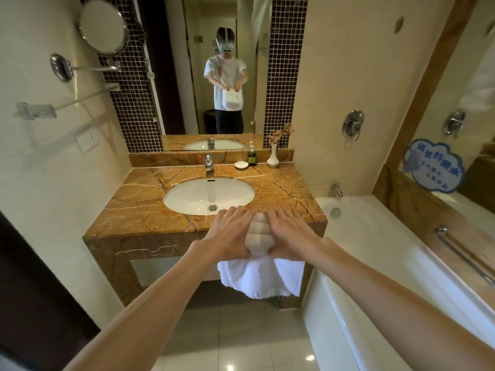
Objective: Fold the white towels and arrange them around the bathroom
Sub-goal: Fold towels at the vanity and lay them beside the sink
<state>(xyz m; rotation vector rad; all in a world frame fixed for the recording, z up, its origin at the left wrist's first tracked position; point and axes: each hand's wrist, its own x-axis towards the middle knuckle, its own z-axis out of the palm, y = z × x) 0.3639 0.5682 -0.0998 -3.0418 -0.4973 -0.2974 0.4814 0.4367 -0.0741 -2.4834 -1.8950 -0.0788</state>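
A white towel [261, 277] hangs in the air in front of the brown marble vanity [139, 210], its top gathered into pleats between my hands. My left hand [227, 236] grips the bunched top from the left and my right hand [290, 238] grips it from the right, thumbs pinching underneath, fingers stretched forward over the folds. The lower half of the towel drops loose below my wrists. The mirror [214, 62] shows a person holding the towel at waist height.
A white sink [209, 195] with a chrome tap [209, 163] is set in the vanity. A soap dish [241, 164], dark pump bottle [251, 156] and white vase [273, 156] stand at the back. A white bathtub [375, 250] lies to the right, with a towel rail [69, 103] on the left wall.
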